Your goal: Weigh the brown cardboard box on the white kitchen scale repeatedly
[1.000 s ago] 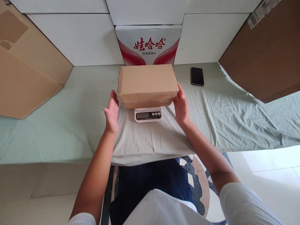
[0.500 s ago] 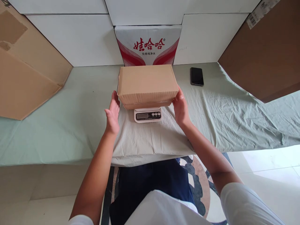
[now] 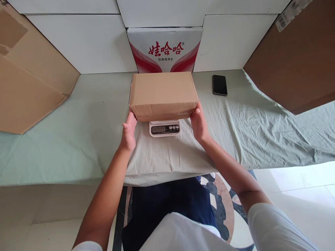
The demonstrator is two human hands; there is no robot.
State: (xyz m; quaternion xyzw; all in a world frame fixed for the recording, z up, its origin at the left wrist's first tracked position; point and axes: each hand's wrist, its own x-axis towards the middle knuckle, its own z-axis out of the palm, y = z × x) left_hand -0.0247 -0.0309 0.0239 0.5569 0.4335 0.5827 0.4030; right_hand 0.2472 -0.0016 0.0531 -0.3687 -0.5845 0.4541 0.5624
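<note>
Resting: closed cardboard box (image 3: 163, 93) sat on top of white digital scale (image 3: 164, 128), overhanging it on both sides; only the scale's front panel with display and buttons showed below the box
Box position: centre of the table, just in front of the person, long side facing them
Left hand (image 3: 128, 132): fingers straight and together, fingertips touched the box's lower left corner, palm turned inward, nothing gripped
Right hand (image 3: 199, 123): open, fingers against the box's lower right edge, thumb up by the corner, nothing gripped
Hold: box flanked by both flat hands, one per end
Surface: pale green cloth (image 3: 78, 132) covered the table, wrinkled, hung over the front edge
Behind box: white carton with red Chinese lettering (image 3: 165, 48), upright, just behind the box, set among plain white boxes (image 3: 86, 42)
Phone: black smartphone (image 3: 220, 84) lay flat on the cloth, right of the box, apart from it
Sides: brown cardboard sheet (image 3: 28, 76) leaned at far left, darker cardboard box (image 3: 295, 62) at far right
</note>
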